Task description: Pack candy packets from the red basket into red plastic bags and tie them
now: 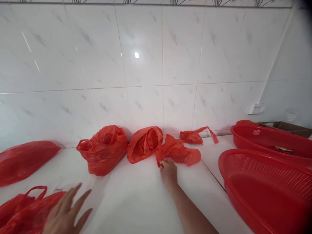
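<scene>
My right hand [168, 170] reaches forward, its fingers closed on the near edge of a crumpled red plastic bag [181, 151]. Down at the lower left, my left hand [69, 209] is open with fingers spread, beside a red plastic bag [26, 211] whose loop handle stands up. Whether that hand touches the bag I cannot tell. Toward the wall sit a full-looking red bag [106, 152], a red bag with its mouth facing me [145, 144], and a small red bag [192, 137] with a long loose tail. The contents of the bags are hidden.
A large red bag [26, 161] lies at the far left. On the right stand a red perforated basket [243, 182] and a red basin [265, 138] with a small item inside. Behind them is a cardboard box [287, 127]. The tiled wall [146, 65] bounds the white table [131, 201].
</scene>
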{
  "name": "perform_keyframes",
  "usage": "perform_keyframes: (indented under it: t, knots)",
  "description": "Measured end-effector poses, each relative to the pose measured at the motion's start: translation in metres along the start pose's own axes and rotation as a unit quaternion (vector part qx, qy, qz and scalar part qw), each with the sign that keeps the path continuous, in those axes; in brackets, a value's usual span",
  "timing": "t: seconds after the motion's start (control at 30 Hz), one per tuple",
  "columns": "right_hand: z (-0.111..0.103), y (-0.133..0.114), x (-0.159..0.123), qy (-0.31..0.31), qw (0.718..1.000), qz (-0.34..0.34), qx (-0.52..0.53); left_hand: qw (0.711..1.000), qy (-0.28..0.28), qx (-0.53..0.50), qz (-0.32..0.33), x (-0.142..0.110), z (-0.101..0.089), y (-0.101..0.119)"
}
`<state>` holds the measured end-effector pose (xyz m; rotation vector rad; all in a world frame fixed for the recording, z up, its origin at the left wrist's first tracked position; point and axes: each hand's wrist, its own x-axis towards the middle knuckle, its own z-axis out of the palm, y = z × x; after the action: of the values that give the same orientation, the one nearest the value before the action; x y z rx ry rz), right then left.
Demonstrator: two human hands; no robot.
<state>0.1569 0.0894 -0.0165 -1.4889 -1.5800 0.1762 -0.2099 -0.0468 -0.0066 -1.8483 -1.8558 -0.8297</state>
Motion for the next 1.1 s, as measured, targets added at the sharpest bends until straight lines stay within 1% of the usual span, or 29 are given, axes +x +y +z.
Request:
perform_keyframes:
  t: [0.03,0.07,0.13,0.17,0.23,0.27,0.3,0.37,0.43,0.47,0.5,0.6,0.63,0.67,0.77,0.83,0.93,1.0,1.03,1.1]
  knots:
    - [-0.002,0.000,-0.001,-0.003,1.000,-0.001,0.015,0.998,-0.026,-0.030,0.052,0.005,0.010,0.014]
    - [-0.004,-0.001,-0.003,-0.004,1.000,-0.001,0.031,0.993,-0.058,-0.058,0.089,0.010,0.018,0.031]
    - [-0.008,-0.006,-0.009,-0.018,0.998,-0.012,0.062,0.976,-0.130,-0.104,0.138,0.019,0.028,0.068]
    - [-0.009,-0.010,-0.013,-0.031,0.996,-0.027,0.074,0.969,-0.150,-0.121,0.157,0.024,0.031,0.088]
    - [-0.013,-0.017,-0.018,-0.042,0.994,-0.065,0.082,0.957,-0.158,-0.155,0.189,0.037,0.037,0.128]
    - [-0.015,-0.019,-0.019,-0.028,0.993,-0.081,0.078,0.952,-0.155,-0.171,0.203,0.046,0.041,0.147]
    - [-0.018,-0.019,-0.018,0.001,0.994,-0.089,0.064,0.946,-0.149,-0.186,0.218,0.054,0.047,0.165]
    - [-0.026,-0.012,-0.011,0.085,0.993,-0.079,0.011,0.939,-0.142,-0.209,0.236,0.072,0.065,0.197]
    - [-0.036,0.005,0.000,0.150,0.987,-0.045,-0.046,0.933,-0.151,-0.216,0.244,0.086,0.089,0.223]
    - [-0.041,0.017,0.005,0.163,0.984,-0.026,-0.070,0.935,-0.160,-0.213,0.235,0.091,0.102,0.234]
    - [-0.046,0.030,0.009,0.162,0.983,-0.009,-0.090,0.937,-0.179,-0.206,0.220,0.096,0.115,0.244]
    - [-0.059,0.065,0.018,0.111,0.984,0.042,-0.131,0.938,-0.245,-0.180,0.166,0.109,0.145,0.263]
    - [-0.063,0.075,0.020,0.100,0.984,0.063,-0.134,0.939,-0.257,-0.173,0.151,0.113,0.151,0.267]
    - [-0.067,0.082,0.022,0.103,0.983,0.092,-0.122,0.940,-0.263,-0.167,0.138,0.116,0.156,0.269]
    - [-0.077,0.092,0.029,0.170,0.966,0.193,-0.035,0.943,-0.275,-0.158,0.104,0.126,0.164,0.271]
    - [-0.081,0.092,0.033,0.204,0.952,0.226,0.011,0.942,-0.284,-0.156,0.091,0.129,0.167,0.270]
    - [-0.080,0.080,0.030,0.214,0.951,0.219,0.034,0.942,-0.280,-0.158,0.090,0.129,0.170,0.269]
    - [-0.075,0.063,0.020,0.212,0.957,0.192,0.056,0.943,-0.273,-0.163,0.094,0.127,0.170,0.268]
    - [-0.071,0.053,0.014,0.204,0.964,0.161,0.063,0.943,-0.267,-0.171,0.100,0.126,0.168,0.267]
    - [-0.062,0.030,-0.001,0.178,0.980,0.063,0.058,0.942,-0.248,-0.194,0.116,0.123,0.162,0.266]
